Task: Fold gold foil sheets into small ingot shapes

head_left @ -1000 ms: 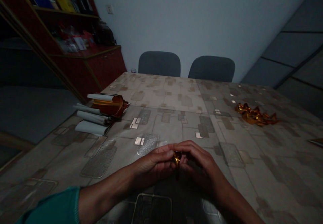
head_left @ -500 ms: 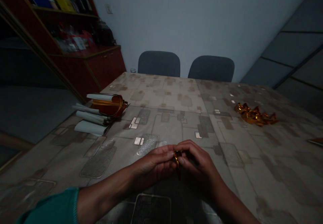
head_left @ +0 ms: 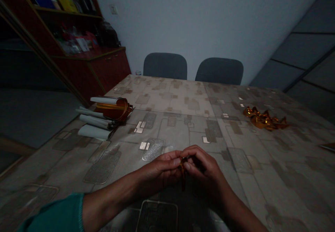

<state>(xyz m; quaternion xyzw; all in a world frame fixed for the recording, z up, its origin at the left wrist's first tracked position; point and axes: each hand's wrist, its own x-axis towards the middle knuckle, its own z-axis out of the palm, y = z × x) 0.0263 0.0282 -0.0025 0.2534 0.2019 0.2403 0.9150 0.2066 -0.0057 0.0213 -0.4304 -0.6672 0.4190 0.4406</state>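
Observation:
Between my two hands, over the near part of the table, is a small piece of shiny gold foil paper (head_left: pixel 183 178). My left hand (head_left: pixel 166 169) pinches it from the left with thumb and fingers. From the right, my right hand (head_left: pixel 202 165) grips the same piece, fingers curled around its upper part. My fingertips meet there and hide most of the piece; a narrow dark-gold end hangs below them. Off to the right lies a pile of folded gold foil pieces (head_left: pixel 265 118). At the left are curled gold and white foil sheets (head_left: pixel 110 108).
A patterned tablecloth (head_left: pixel 172 99) covers the table. Two grey chairs (head_left: pixel 164 66) stand at its far side, against the wall. A reddish wooden cabinet (head_left: pixel 108 68) with goods on its shelves is at the far left. A flat thin item (head_left: pixel 328 147) lies at the right edge.
The gold foil piece has turned slightly between my fingers, and its lower end now hangs straighter and shows more. My hands stay nearly in place.

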